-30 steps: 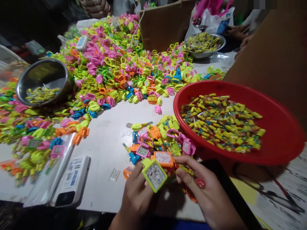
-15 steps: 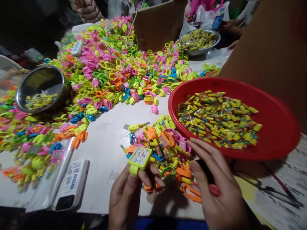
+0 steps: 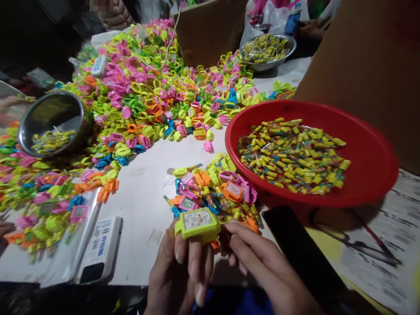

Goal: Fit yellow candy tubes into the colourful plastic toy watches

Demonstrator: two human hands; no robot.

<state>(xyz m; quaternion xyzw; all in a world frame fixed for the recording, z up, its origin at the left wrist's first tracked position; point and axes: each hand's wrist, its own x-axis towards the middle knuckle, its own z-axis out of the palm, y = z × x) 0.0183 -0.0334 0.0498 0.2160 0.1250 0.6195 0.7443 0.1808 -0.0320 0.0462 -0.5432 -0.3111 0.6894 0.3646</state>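
My left hand (image 3: 187,267) is closed on a yellow-green toy watch (image 3: 197,223) with a clear square face, held low in the centre above the table. My right hand (image 3: 259,258) is at the watch's right side, its fingertips pinched together; what they grip is hidden. Just beyond both hands lies a small pile (image 3: 213,188) of orange, pink, blue and yellow toy watches mixed with candy tubes. Right of that pile stands a red basin (image 3: 370,162) holding many yellow-wrapped candy tubes (image 3: 295,157).
Behind is a big heap of coloured toy watches (image 3: 157,92). Metal bowls stand at left (image 3: 77,127) and back right (image 3: 282,61). A white device (image 3: 100,249) lies left, a black phone (image 3: 302,249) and glasses (image 3: 370,249) right. Cardboard (image 3: 348,83) rises at right. Other people's hands show at the edges.
My right hand has moved left from beside the basin to the watch, uncovering the phone. The watch has turned in my left hand. The view has shifted slightly.
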